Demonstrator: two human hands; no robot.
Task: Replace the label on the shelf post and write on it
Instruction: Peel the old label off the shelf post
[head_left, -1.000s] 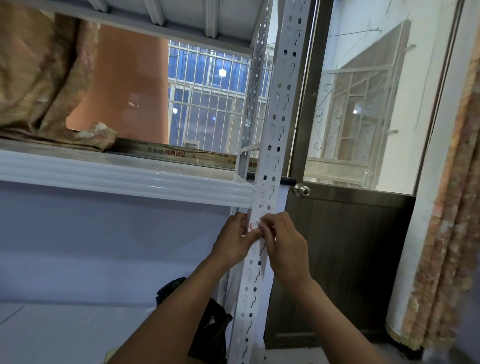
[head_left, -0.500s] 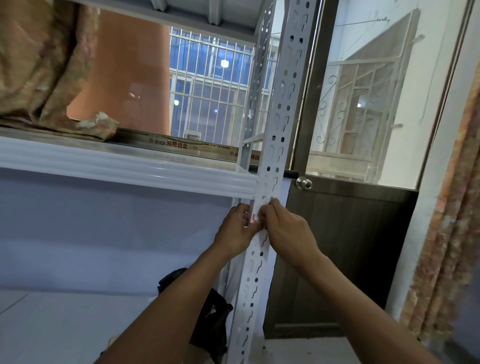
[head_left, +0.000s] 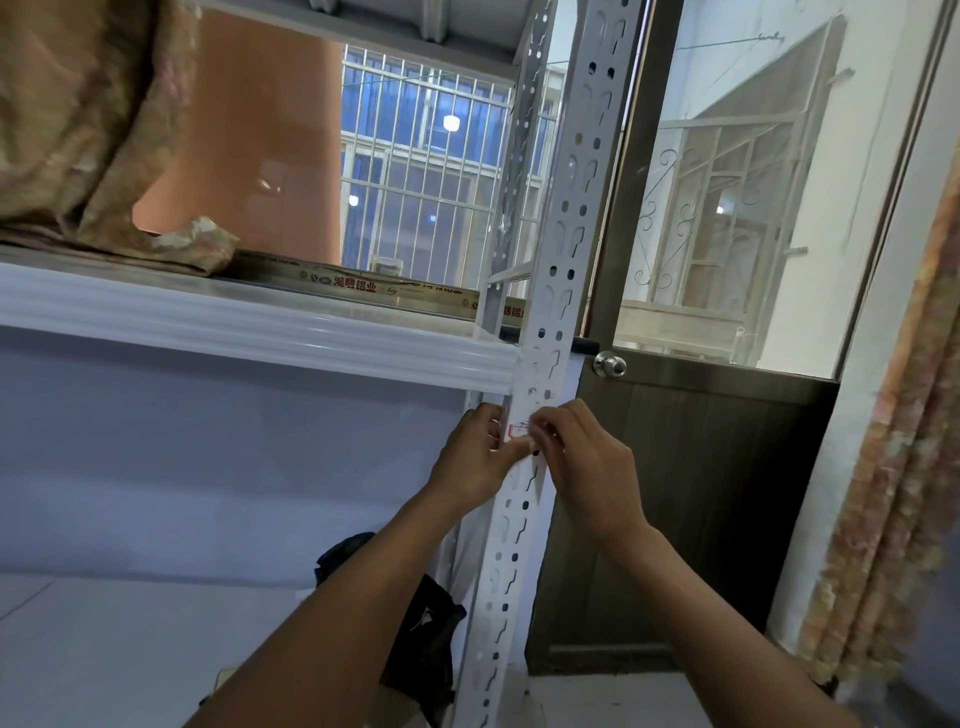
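Note:
A white perforated shelf post (head_left: 558, 280) runs up the middle of the head view. A small white label with a red border (head_left: 518, 430) sits on the post just below the shelf beam. My left hand (head_left: 475, 454) is at the post's left side, its thumb lying under the label. My right hand (head_left: 587, 460) comes in from the right with its fingertips pinching the label's right edge. Most of the label is hidden by my fingers.
A white shelf beam (head_left: 260, 332) meets the post from the left, with folded brown fabric (head_left: 88, 135) and a printed carton (head_left: 363, 286) on top. A brown door with a round knob (head_left: 610, 364) stands behind the post. A black bag (head_left: 426, 639) lies low by the post.
The view has tilted so the post and hands sit slightly differently. Both hands stay on the label; my right fingertips have shifted a little on its right edge.

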